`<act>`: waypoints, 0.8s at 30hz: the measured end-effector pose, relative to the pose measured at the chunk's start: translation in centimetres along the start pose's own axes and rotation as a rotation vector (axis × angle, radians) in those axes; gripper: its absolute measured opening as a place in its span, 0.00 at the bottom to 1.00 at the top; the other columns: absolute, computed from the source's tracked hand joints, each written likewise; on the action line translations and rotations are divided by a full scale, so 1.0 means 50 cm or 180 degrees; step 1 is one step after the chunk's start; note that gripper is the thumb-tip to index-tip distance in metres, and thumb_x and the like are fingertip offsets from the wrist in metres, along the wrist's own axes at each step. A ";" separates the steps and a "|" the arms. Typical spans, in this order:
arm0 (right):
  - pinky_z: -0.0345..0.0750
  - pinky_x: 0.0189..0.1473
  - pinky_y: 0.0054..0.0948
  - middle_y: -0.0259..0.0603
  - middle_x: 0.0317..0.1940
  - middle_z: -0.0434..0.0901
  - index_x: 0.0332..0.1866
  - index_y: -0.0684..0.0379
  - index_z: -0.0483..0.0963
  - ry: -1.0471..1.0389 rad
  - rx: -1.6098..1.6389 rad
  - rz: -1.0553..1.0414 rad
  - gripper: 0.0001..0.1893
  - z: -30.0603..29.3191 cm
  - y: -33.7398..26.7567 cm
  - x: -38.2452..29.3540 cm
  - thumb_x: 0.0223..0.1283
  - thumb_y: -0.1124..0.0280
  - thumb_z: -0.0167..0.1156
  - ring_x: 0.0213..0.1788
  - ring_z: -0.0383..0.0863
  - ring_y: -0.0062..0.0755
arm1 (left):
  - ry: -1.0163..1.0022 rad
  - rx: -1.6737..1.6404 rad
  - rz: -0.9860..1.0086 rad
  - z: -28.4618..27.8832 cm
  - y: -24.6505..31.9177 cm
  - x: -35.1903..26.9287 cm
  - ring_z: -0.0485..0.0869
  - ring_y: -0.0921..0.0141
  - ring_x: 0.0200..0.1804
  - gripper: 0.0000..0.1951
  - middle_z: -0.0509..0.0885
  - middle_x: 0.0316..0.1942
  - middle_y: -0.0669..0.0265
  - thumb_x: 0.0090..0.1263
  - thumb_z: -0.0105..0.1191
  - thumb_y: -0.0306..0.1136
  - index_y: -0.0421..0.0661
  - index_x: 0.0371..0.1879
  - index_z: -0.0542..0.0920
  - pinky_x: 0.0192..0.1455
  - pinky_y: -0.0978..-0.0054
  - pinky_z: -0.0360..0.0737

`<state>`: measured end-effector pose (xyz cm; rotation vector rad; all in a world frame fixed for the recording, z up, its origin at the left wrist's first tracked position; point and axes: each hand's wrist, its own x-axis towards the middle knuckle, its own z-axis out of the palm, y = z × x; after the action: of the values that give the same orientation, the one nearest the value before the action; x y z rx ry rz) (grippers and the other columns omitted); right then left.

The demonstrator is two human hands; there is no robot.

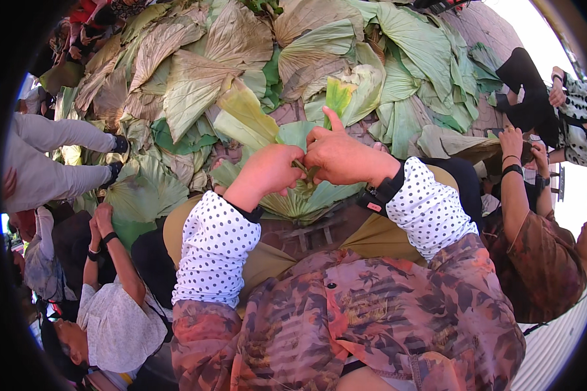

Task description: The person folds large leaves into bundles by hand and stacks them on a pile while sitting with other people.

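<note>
A wilted lotus leaf (293, 203) lies before me, green around its ribbed centre. My left hand (269, 168) is shut on a leaf stalk (298, 166) close to that centre. The fingers of my right hand (337, 154) pinch the same spot, touching the left fingertips, while its index finger points up. Beyond my left hand a yellowing leaf fold (247, 115) sticks up; whether it belongs to the same leaf I cannot tell. A yellow-green leaf tip (339, 95) shows behind the raised finger. My fingers partly hide the stalk.
A broad heap of overlapping green and brown lotus leaves (200, 83) covers the brick paving (283, 113). To my right a co-worker's hands (511, 141) hold a brownish leaf (462, 144). On my left sits a person with joined hands (102, 220); someone's trousered legs (63, 161) stand farther up.
</note>
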<state>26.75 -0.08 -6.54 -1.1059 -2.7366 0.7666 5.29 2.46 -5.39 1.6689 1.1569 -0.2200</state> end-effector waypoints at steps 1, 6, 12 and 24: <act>0.40 0.85 0.76 0.25 0.37 0.87 0.40 0.49 0.91 -0.0007 0.0000 0.0004 0.10 0.000 0.000 -0.001 0.51 0.65 0.79 0.64 0.80 0.35 | -0.0028 -0.0009 0.0006 0.002 -0.002 0.002 0.90 0.68 0.24 0.11 0.92 0.29 0.64 0.72 0.63 0.31 0.45 0.51 0.88 0.32 0.66 0.85; 0.41 0.85 0.76 0.23 0.37 0.87 0.40 0.49 0.91 -0.0072 -0.0100 -0.0022 0.10 0.005 -0.003 -0.003 0.52 0.65 0.79 0.64 0.79 0.35 | -0.0109 -0.0004 -0.0002 0.014 -0.010 -0.001 0.89 0.69 0.23 0.11 0.92 0.29 0.64 0.72 0.63 0.31 0.45 0.50 0.88 0.32 0.68 0.85; 0.40 0.85 0.76 0.26 0.38 0.87 0.42 0.48 0.91 -0.0063 -0.0006 -0.0051 0.10 0.005 -0.008 -0.004 0.53 0.65 0.78 0.64 0.79 0.34 | -0.0056 -0.0156 0.0007 0.014 -0.009 0.000 0.88 0.72 0.24 0.10 0.92 0.31 0.61 0.73 0.64 0.27 0.39 0.50 0.88 0.29 0.71 0.85; 0.41 0.84 0.76 0.28 0.35 0.86 0.43 0.48 0.90 0.0015 -0.0164 0.0001 0.13 0.015 -0.009 -0.003 0.53 0.59 0.79 0.59 0.82 0.35 | 0.0064 -0.0303 0.0032 0.016 -0.015 -0.002 0.89 0.72 0.26 0.09 0.92 0.31 0.62 0.73 0.62 0.25 0.37 0.49 0.87 0.31 0.73 0.85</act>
<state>26.37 -0.78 -6.97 -1.1162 -2.7673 0.6965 4.97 1.75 -6.13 1.5962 1.1562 -0.1400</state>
